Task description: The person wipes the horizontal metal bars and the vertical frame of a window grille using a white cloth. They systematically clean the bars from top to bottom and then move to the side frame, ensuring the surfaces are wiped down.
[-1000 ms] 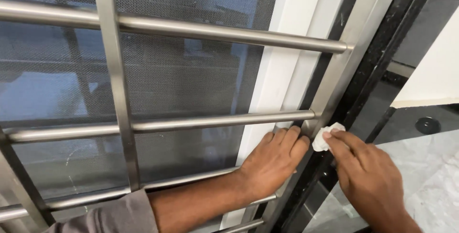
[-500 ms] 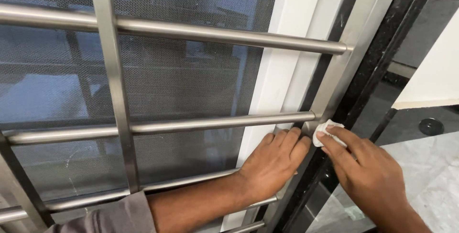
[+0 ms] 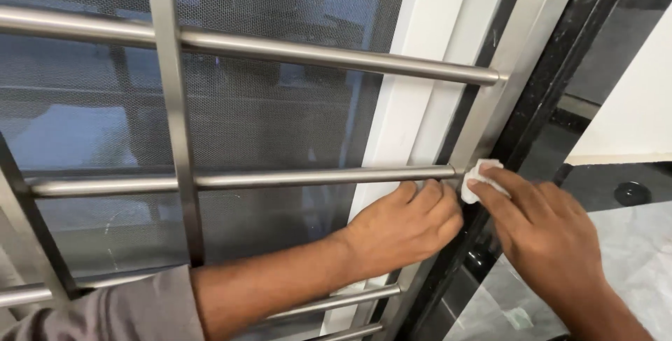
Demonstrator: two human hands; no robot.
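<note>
— The fingers: what are they doing?

— The fingers (image 3: pixel 490 190) of the right hand (image 3: pixel 549 236) are pinched shut on a small wad of white tissue (image 3: pixel 478 178), pressing it against the steel grille's upright side frame (image 3: pixel 514 68).

— Where exactly on the grille?

— At its right edge, just where the middle horizontal bar (image 3: pixel 280 178) meets that upright. The tissue touches the joint there.

— And the other hand?

— The left hand (image 3: pixel 406 229) reaches through between the bars, fingers together and laid flat against the white window frame (image 3: pixel 413 96) behind the grille, just below the end of the middle bar. It holds nothing. Its fingertips sit just beside the tissue, with the steel upright between the two hands.

— What surrounds that?

— A grey sleeve (image 3: pixel 112 309) covers the left forearm at the lower left corner. Above runs a second horizontal bar (image 3: pixel 315 54); a flat vertical bar (image 3: pixel 171 110) crosses both toward the left. Behind the bars is a dark mesh screen (image 3: pixel 266 117). To the right of the steel upright stands a black polished jamb (image 3: pixel 560 68), and beyond it, at the lower right, a pale marbled floor (image 3: pixel 630 243) with a small round black thing (image 3: pixel 632 192) lying on dark stone.
</note>
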